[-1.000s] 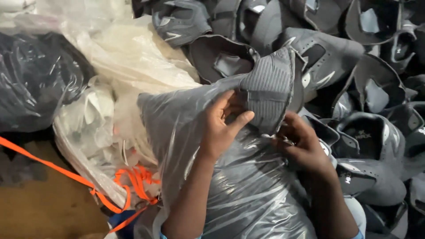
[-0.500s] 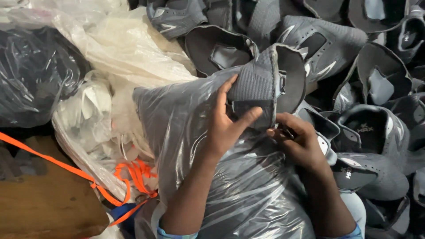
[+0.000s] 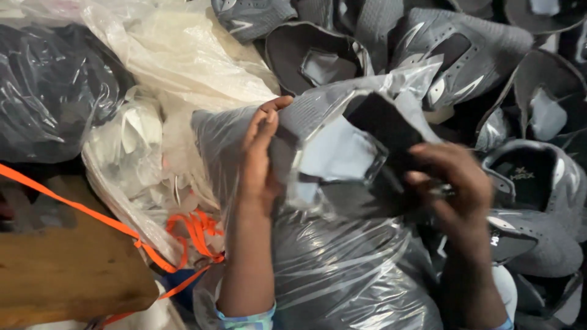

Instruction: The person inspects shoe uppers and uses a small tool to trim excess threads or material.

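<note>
nearest to me, a wooden board (image 3: 67, 269) sits at lower left, crossed by an orange strap (image 3: 79, 211) that bunches beside the clear plastic bag (image 3: 342, 275) filling the lower centre. above the bag i see both forearms rising to a grey shoe upper (image 3: 342, 156), held over the bag's top at mid-frame. my left hand (image 3: 260, 159) lies flat along the upper's left edge, fingers straight and pressed together against it. my right hand (image 3: 455, 183) is curled over the upper's dark right side, fingers closed on it (motion blur hides the fingertips). to the left lie a pale bag of white pieces (image 3: 140, 159) and a dark bagged bundle (image 3: 52, 91). farthest off, a pile of grey shoe uppers (image 3: 465, 49) spreads across the top and right.
</note>
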